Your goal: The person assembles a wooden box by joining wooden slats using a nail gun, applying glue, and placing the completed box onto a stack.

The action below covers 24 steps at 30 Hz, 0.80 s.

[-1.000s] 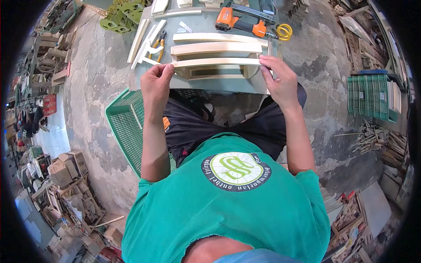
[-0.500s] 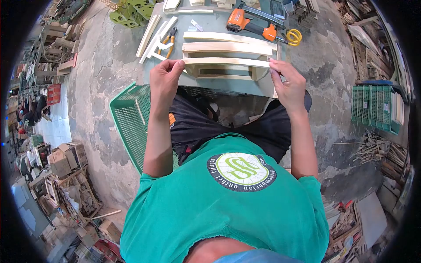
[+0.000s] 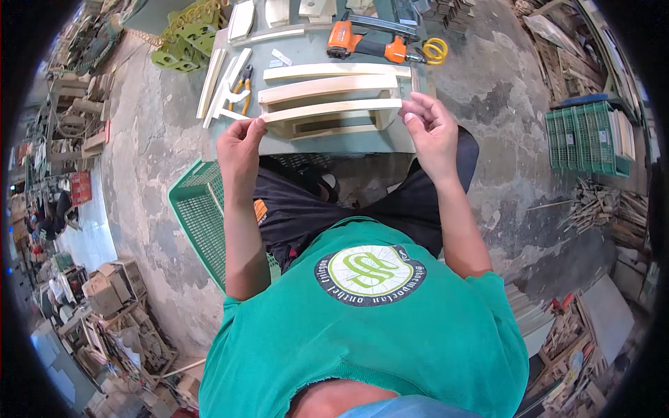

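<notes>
A small wooden frame (image 3: 327, 89) of pale slats stands on the grey-green worktable (image 3: 348, 144) in front of me. My left hand (image 3: 240, 150) pinches the left end of its nearest curved slat (image 3: 331, 110) between thumb and fingertips. Just off that slat's right end is my right hand (image 3: 432, 136), its fingers loosely curled and apart, with nothing in it. Behind the frame lies a separate curved slat (image 3: 334, 70). An orange nail gun (image 3: 366, 45) rests farther back, with a yellow coiled hose (image 3: 435, 51) at its right.
Pliers (image 3: 245, 89) and narrow wood strips (image 3: 211, 83) lie at the table's left. More wood pieces (image 3: 277, 12) are at the back. A green crate (image 3: 198, 212) stands on the floor by my left leg; other green crates (image 3: 584, 139) are far right.
My right hand has come off the slat's right end and its fingers have opened. My left hand still pinches the left end. The whole view has shifted slightly.
</notes>
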{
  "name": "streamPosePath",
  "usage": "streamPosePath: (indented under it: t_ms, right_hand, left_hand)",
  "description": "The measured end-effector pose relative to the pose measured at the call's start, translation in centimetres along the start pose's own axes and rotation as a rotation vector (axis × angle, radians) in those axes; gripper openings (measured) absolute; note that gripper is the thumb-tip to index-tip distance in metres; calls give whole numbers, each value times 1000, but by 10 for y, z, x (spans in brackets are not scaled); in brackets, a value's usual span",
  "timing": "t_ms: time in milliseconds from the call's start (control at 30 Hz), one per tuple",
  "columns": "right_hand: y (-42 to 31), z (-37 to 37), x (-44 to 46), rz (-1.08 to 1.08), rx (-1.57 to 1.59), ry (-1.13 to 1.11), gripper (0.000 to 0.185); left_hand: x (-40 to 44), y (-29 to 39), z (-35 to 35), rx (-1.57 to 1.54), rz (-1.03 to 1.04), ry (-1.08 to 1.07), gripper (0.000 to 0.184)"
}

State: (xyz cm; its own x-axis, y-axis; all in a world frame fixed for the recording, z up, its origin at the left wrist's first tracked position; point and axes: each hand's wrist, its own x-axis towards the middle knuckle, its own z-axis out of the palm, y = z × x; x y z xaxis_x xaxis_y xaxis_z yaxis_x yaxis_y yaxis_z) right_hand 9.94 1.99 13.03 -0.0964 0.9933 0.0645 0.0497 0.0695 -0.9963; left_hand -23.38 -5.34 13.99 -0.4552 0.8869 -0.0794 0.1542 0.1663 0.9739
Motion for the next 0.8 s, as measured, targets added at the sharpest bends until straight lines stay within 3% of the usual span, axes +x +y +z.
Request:
streamPosePath:
  t_ms: [800]
  right_hand:
    - [-4, 11, -11, 40, 91, 74, 33]
  left_hand:
    - [2, -10, -4, -37, -34, 21, 26]
